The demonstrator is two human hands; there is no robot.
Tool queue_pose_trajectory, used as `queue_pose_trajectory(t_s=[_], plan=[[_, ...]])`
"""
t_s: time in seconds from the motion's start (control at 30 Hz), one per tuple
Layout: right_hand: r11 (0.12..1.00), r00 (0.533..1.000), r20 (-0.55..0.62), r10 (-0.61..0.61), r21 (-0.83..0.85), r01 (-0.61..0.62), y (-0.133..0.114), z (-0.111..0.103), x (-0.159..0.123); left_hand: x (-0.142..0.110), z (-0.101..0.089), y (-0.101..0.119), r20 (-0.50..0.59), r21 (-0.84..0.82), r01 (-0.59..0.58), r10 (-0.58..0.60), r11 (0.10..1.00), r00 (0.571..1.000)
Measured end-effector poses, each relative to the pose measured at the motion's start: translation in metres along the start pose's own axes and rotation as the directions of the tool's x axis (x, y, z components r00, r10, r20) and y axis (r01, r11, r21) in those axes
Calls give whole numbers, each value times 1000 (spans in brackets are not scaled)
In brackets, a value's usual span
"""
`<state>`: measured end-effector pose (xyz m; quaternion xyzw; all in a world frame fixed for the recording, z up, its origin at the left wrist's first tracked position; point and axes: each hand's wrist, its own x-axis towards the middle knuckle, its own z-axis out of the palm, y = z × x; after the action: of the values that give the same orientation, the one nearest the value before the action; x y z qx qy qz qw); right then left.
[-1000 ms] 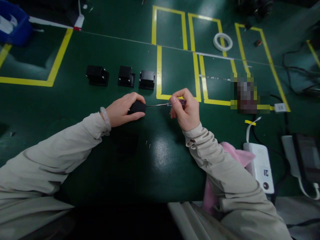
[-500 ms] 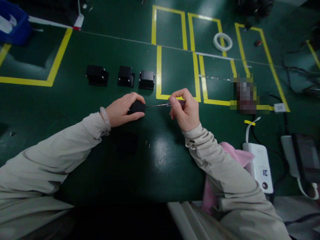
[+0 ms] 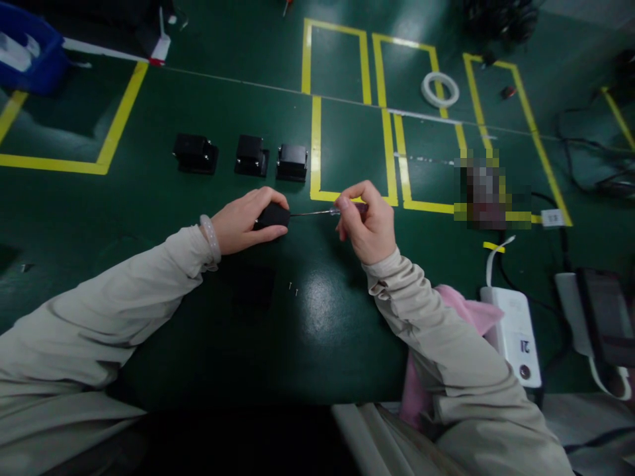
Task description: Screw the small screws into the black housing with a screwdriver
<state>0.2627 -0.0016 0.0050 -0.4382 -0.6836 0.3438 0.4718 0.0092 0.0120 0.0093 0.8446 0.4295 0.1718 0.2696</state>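
My left hand (image 3: 248, 221) is closed around a small black box-shaped part (image 3: 274, 216), steadying it on the green table. Between the thumb and fingers of my right hand (image 3: 368, 221) is a screwdriver (image 3: 317, 212), its shaft lying nearly level and pointing left. The tip meets the right side of the black part; the exact contact is too small to make out. Two tiny screws (image 3: 293, 289) lie on the table nearer to me. A flat dark piece (image 3: 254, 286), hard to see, rests left of them.
Beyond my left hand stand three black blocks (image 3: 195, 153) on flat bases, with bright screws. Yellow tape outlines mark the table, with a white tape roll (image 3: 440, 90) farther back. At right are a white power strip (image 3: 510, 337), a pink cloth (image 3: 466, 309) and cables. A blue bin (image 3: 34, 49) stands far left.
The view has shifted slightly, so the table things appear a little lower. Both hands keep their holds on the black part and the screwdriver.
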Motion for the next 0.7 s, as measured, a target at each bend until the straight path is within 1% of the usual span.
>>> queue_pose_trajectory(t_s=[0.13,0.37,0.47,0.63,0.7], plan=[[999,999,2,-52,-6,52,2,0,-1,-1,0,2,3,-7,5,-5,1000,1000],[1000,1000,-20,-10,10,10,6,0,0,0,0,-1,14,-5,6,-6,1000,1000],[1000,1000,-5,2,7,-2,4,0,0,1,1,-4,22,-15,-5,6,1000,1000],[999,998,14,-54,7,54,4,-2,0,1,1,-4,29,-20,-7,7,1000,1000],[999,998,14,-53,9,53,5,-2,0,1,0,-4,16,-20,-17,17,1000,1000]])
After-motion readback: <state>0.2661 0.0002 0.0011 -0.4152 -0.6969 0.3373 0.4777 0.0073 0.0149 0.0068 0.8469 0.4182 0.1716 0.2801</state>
